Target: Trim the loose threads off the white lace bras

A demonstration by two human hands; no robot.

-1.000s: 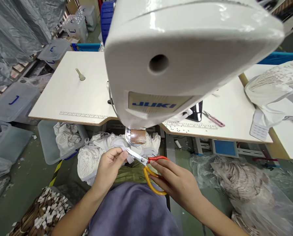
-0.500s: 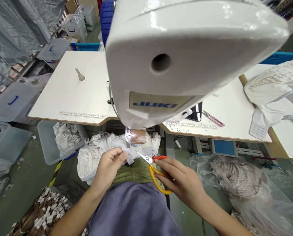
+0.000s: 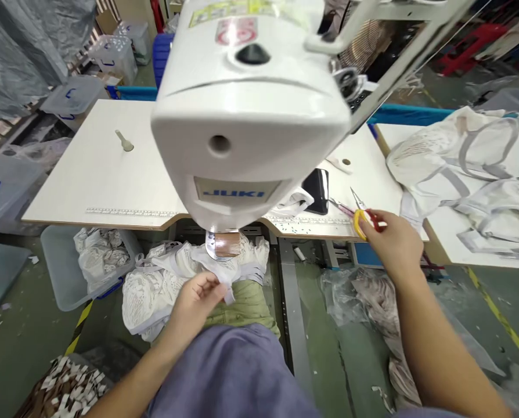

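Between the thumb and fingers of my left hand is the edge of a white lace garment, heaped over my lap below the sewing machine. My right hand is at the right part of the table's front edge, its fingers around the red and yellow handles of a pair of scissors. The blades point away from me, over the white tabletop. Beside them lie pink-handled snips, partly hidden by the scissors. The white JUKI sewing machine head stands above the garment.
A black phone lies on the white table, behind a ruler strip. White garments are piled at the right. A clear bin with lace pieces stands below left. Bagged beige fabric is on the floor.
My right hand has carried the scissors from beside the garment to the right, over the tabletop. My left hand keeps hold of the garment. The view has shifted, showing more of the machine's top.
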